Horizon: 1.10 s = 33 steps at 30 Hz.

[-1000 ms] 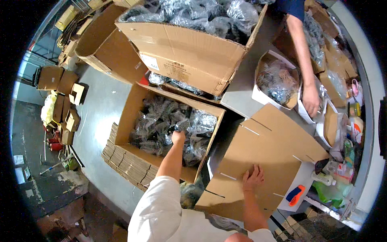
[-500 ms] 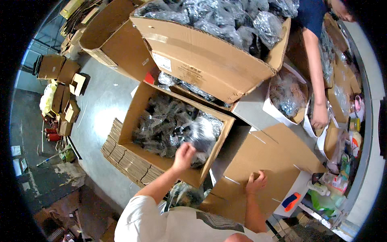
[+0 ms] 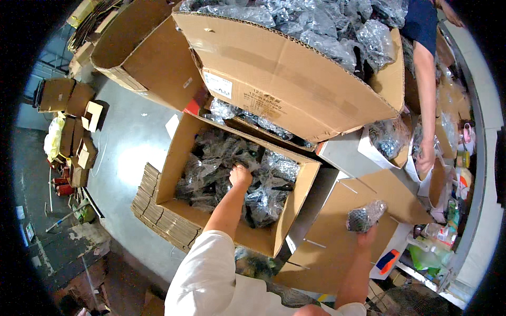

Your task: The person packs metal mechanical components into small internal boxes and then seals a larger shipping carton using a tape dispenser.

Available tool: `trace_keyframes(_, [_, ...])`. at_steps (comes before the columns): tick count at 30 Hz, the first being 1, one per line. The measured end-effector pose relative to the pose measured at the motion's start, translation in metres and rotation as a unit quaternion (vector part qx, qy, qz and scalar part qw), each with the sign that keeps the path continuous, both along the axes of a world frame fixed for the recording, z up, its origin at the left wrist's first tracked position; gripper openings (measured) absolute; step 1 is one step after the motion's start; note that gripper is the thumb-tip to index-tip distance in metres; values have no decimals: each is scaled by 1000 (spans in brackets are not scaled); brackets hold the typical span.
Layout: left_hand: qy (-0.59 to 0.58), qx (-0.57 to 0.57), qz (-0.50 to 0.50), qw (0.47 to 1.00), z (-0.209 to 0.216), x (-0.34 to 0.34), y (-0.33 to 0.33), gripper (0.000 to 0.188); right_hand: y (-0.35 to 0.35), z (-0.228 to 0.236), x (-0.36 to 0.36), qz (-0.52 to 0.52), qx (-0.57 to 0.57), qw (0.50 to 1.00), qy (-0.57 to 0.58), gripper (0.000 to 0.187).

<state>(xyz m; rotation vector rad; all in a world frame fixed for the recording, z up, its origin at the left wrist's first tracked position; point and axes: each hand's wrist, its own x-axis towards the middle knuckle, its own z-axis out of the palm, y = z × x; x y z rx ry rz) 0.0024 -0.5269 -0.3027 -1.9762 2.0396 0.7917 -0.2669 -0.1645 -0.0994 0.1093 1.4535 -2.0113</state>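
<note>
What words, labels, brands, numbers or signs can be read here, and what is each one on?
Large brown cardboard carton at top: lines of dark print on its side, which I won't copy out.
White rectangular paper label on that carton: too small to read.
Small pale sticker on the open brown cardboard box at upper left: too small to read.

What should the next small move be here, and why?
Probably the left hand should lift a wrapped piece from the open box: it is down among several such pieces, while the right hand appears to hold a clear-wrapped bundle over the flat cardboard.
</note>
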Motion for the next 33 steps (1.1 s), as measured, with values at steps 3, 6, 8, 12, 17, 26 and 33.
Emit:
trace_keyframes(3, [-49, 142, -27, 988, -4, 5, -24, 36, 15, -7, -7, -78, 76, 993, -46, 33])
trace_keyframes(6, [-8, 161, 45, 986, 10, 9, -9, 37, 22, -2, 12, -170, 185, 967, -29, 35])
trace_keyframes(8, [147, 143, -89, 975, 58, -10, 18, 41, 55, -7, 24, -234, 225, 946, 3, 36])
trace_keyframes(12, [71, 149, -501, 850, 32, -20, 55, 63, 60, -10, 51, -137, 460, 862, 165, 38])
trace_keyframes(17, [-58, 159, -664, 728, 28, -52, 59, 49, 74, -12, 62, -154, 422, 875, 180, 36])
trace_keyframes(26, [-27, 266, -475, 839, 20, -98, 45, 94, 111, -19, 78, -65, 367, 906, 198, 36])
trace_keyframes(33, [342, 316, -479, 744, 48, -49, 19, 63, 97, 16, 100, -67, 408, 890, 194, 27])
